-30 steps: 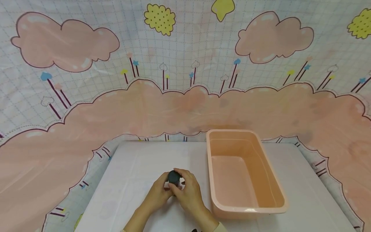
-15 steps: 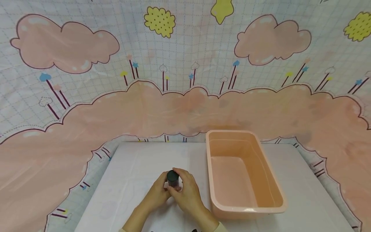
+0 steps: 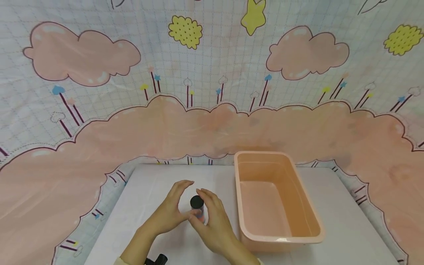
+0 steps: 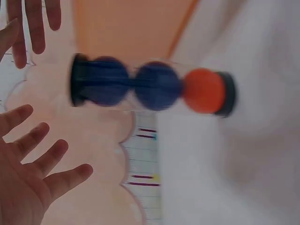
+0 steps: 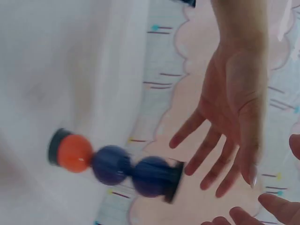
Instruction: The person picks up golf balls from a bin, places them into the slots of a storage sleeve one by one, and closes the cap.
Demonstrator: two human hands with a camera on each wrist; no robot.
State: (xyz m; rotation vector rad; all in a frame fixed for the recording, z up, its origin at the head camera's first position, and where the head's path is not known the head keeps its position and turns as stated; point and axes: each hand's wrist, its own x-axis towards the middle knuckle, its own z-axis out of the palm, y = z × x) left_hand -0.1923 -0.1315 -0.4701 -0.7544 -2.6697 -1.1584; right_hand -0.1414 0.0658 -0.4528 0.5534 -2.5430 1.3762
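Observation:
A clear tube (image 3: 197,203) with black end caps stands upright on the white table. Two blue balls and an orange one are stacked inside, the orange lowest, as the left wrist view shows on the tube (image 4: 157,86). My left hand (image 3: 167,214) is spread to its left, thumb passing in front of it in the head view. To the right, my right hand (image 3: 214,224) curves loosely around that side. Both wrist views show space between the tube (image 5: 112,165) and the fingers, the left hand (image 4: 28,168) and right hand (image 5: 229,103) holding nothing.
A peach plastic bin (image 3: 244,217) stands on the table (image 3: 159,184) just right of the right hand; nothing shows inside it. Behind the table hangs a patterned cloth (image 3: 212,129). A black device (image 3: 160,260) sits by the left wrist.
Both hands were closed around the tube's top and have let go. The left hand has moved left and spread its fingers; the right hand has loosened. The tube stays upright.

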